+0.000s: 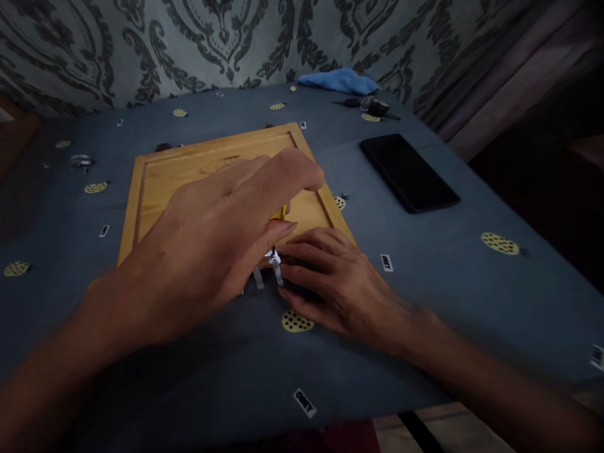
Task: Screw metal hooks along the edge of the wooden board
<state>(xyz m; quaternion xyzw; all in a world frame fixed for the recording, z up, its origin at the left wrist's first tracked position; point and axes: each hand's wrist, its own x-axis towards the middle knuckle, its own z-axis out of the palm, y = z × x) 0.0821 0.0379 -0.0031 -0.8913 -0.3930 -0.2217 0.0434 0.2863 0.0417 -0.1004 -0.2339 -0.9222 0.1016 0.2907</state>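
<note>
A wooden cabinet door panel (160, 153) with a raised frame lies flat on the table. At its near edge is a small metal hinge (274, 259) with arms that stick out toward me. My left hand (217, 216) is closed over a screwdriver (280, 213); only some of its yellow and black handle shows, and its thin tip meets the hinge. Close by, my right hand (334, 275) rests at the panel's near right corner, with curved fingers touching the hinge from the right side. The left palm hides much of the panel.
The table wears a grey-blue cloth (214, 396) with pineapple prints. A black phone (409, 172) lies at the right, with keys (374, 106) and a blue cloth (338, 80) behind it. Another metal hinge (81, 161) lies at the left. A patterned wall (190, 34) borders the back.
</note>
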